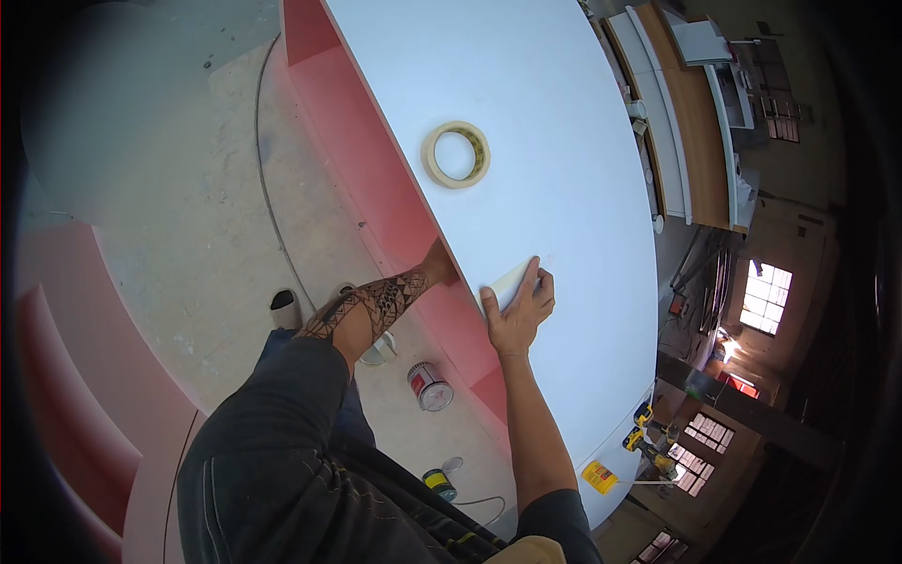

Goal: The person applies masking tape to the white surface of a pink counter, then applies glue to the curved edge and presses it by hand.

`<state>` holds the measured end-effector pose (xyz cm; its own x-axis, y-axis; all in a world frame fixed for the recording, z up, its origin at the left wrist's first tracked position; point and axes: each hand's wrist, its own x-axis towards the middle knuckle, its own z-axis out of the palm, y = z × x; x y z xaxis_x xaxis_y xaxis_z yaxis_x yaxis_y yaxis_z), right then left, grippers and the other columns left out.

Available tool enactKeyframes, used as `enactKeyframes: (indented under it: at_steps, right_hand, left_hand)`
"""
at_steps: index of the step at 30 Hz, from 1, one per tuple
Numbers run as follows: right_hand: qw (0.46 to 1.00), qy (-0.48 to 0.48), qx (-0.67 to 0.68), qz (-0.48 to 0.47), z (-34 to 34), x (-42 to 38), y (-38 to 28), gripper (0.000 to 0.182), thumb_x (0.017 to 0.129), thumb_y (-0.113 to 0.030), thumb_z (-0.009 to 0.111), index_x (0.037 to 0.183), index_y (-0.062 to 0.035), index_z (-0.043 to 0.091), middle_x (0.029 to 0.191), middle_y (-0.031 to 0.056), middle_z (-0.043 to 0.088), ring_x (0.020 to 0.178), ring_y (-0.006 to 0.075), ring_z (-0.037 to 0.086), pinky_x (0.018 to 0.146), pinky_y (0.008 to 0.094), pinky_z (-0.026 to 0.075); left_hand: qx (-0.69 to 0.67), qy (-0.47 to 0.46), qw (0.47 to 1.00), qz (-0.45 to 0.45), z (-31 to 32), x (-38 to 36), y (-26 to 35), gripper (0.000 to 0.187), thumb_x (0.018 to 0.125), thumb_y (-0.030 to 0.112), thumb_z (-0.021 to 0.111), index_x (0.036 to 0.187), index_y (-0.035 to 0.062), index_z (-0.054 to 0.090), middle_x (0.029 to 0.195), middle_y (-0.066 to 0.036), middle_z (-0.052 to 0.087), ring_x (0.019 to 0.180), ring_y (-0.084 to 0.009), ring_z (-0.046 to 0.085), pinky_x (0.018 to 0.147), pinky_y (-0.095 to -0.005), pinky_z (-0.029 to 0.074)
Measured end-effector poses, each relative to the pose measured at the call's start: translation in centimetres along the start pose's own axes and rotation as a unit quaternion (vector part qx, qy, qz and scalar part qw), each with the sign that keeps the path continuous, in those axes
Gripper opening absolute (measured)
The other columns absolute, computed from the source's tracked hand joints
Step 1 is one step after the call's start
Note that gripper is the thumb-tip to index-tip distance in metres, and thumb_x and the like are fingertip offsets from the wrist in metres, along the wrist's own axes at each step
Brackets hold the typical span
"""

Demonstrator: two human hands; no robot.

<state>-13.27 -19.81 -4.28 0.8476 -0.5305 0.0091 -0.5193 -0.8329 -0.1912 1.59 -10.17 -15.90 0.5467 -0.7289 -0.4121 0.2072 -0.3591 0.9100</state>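
Observation:
My right hand [519,315] rests on a white curved panel top [554,141]. Thumb and index finger grip a pale, flat, off-white piece [508,286] that lies against the surface close to the panel's edge; its material I cannot make out. My left hand [439,263] reaches in beneath that edge, against the pink inner side [376,179] of the panel. Only its wrist and the back of the hand show; the fingers are hidden. A roll of masking tape [456,155] lies flat on the white top, further away than both hands.
On the floor stand a paint can [429,386] and a smaller dark can [439,483]. A hose [261,169] runs over the concrete. Yellow power drills [648,446] and a yellow container [598,476] sit at the panel's far right end. Another pink curved piece [103,310] stands left.

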Motion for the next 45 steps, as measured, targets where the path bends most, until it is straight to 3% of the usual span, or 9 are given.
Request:
enactKeyframes:
  at_steps: [1, 5, 7, 9, 18, 23, 40, 44, 45]
  right_hand:
    - [1.000, -0.001, -0.003, -0.003, 0.0, -0.1, 0.1, 0.113, 0.092, -0.076, 0.066, 0.169, -0.0029, 0.031, 0.157, 0.0257, 0.031, 0.139, 0.0486, 0.030, 0.121, 0.0641, 0.024]
    - [1.000, -0.002, 0.000, 0.002, -0.3, -0.1, -0.1, 0.112, 0.090, -0.075, 0.068, 0.169, -0.0028, 0.033, 0.157, 0.0254, 0.031, 0.139, 0.0478, 0.031, 0.121, 0.0641, 0.024]
    - [1.000, 0.005, 0.001, -0.001, -0.2, -0.1, -0.2, 0.111, 0.090, -0.072, 0.071, 0.169, -0.0030, 0.033, 0.157, 0.0253, 0.032, 0.140, 0.0480, 0.031, 0.121, 0.0641, 0.024]
    - [1.000, 0.013, 0.007, -0.003, -0.2, -0.2, -0.1, 0.110, 0.089, -0.069, 0.074, 0.168, -0.0031, 0.034, 0.156, 0.0252, 0.033, 0.141, 0.0482, 0.031, 0.121, 0.0640, 0.024]
    - [0.999, 0.020, 0.027, -0.006, -0.1, -0.3, 0.6, 0.110, 0.086, -0.060, 0.077, 0.171, -0.0062, 0.033, 0.163, 0.0275, 0.032, 0.145, 0.0513, 0.031, 0.122, 0.0628, 0.028]
    - [0.999, 0.000, 0.030, 0.038, -0.5, -0.7, 0.0, 0.115, 0.082, -0.061, 0.078, 0.172, -0.0089, 0.030, 0.165, 0.0241, 0.031, 0.148, 0.0520, 0.028, 0.122, 0.0643, 0.028]
    - [0.999, 0.010, 0.034, 0.023, -0.7, -0.4, -0.3, 0.115, 0.079, -0.059, 0.084, 0.169, -0.0059, 0.034, 0.158, 0.0251, 0.033, 0.142, 0.0535, 0.030, 0.120, 0.0671, 0.028]
    - [0.999, 0.017, 0.022, 0.018, -0.7, -0.6, -0.1, 0.110, 0.082, -0.058, 0.083, 0.167, -0.0050, 0.037, 0.157, 0.0250, 0.034, 0.141, 0.0528, 0.031, 0.120, 0.0659, 0.028]
    - [1.000, 0.011, 0.004, 0.020, -0.9, -0.6, -0.5, 0.108, 0.086, -0.060, 0.080, 0.166, -0.0022, 0.037, 0.157, 0.0251, 0.034, 0.141, 0.0496, 0.032, 0.121, 0.0623, 0.028]
  left_hand:
    - [0.094, 0.078, 0.988, 0.094, 0.1, -0.3, -0.3, 0.043, 0.105, 0.036, 0.066, 0.132, 0.0030, 0.067, 0.123, -0.019, 0.074, 0.111, -0.0253, 0.072, 0.093, -0.0431, 0.060]
    - [0.025, 0.124, 0.991, 0.032, 2.0, 0.3, -4.9, 0.039, 0.104, 0.029, 0.066, 0.128, -0.0006, 0.068, 0.116, -0.020, 0.075, 0.108, -0.0236, 0.073, 0.094, -0.0409, 0.060]
    - [-0.266, 0.151, 0.947, -0.095, 3.7, -0.9, -8.7, 0.037, 0.104, 0.025, 0.066, 0.128, -0.0021, 0.068, 0.116, -0.018, 0.076, 0.110, -0.0249, 0.073, 0.099, -0.0378, 0.057]
    - [-0.345, 0.034, 0.935, -0.082, 2.5, -5.3, -6.8, 0.036, 0.105, 0.019, 0.065, 0.132, -0.0039, 0.067, 0.120, -0.015, 0.076, 0.115, -0.0239, 0.072, 0.103, -0.0351, 0.055]
    - [-0.515, -0.040, 0.856, -0.002, 4.8, -6.5, -5.3, 0.045, 0.105, 0.010, 0.058, 0.149, 0.0025, 0.060, 0.136, -0.007, 0.069, 0.127, -0.0202, 0.065, 0.115, -0.0374, 0.047]
    - [-0.483, -0.097, 0.869, -0.049, 3.4, -5.0, -4.8, 0.048, 0.090, 0.008, 0.062, 0.137, 0.0025, 0.068, 0.129, -0.007, 0.069, 0.122, -0.0171, 0.059, 0.110, -0.0335, 0.044]
    - [-0.301, -0.174, 0.936, -0.057, -2.8, -5.0, -0.1, 0.040, 0.081, -0.009, 0.068, 0.121, -0.0038, 0.075, 0.116, -0.011, 0.075, 0.108, -0.0222, 0.067, 0.098, -0.0340, 0.052]
    - [0.038, -0.183, 0.964, 0.189, -0.1, -1.7, -6.7, 0.036, 0.083, -0.006, 0.073, 0.119, -0.0073, 0.075, 0.118, -0.017, 0.077, 0.114, -0.0244, 0.070, 0.099, -0.0370, 0.055]
    - [-0.035, -0.192, 0.969, 0.151, 0.6, -0.6, -8.3, 0.035, 0.084, -0.006, 0.073, 0.119, -0.0079, 0.075, 0.118, -0.018, 0.078, 0.114, -0.0258, 0.071, 0.098, -0.0374, 0.055]
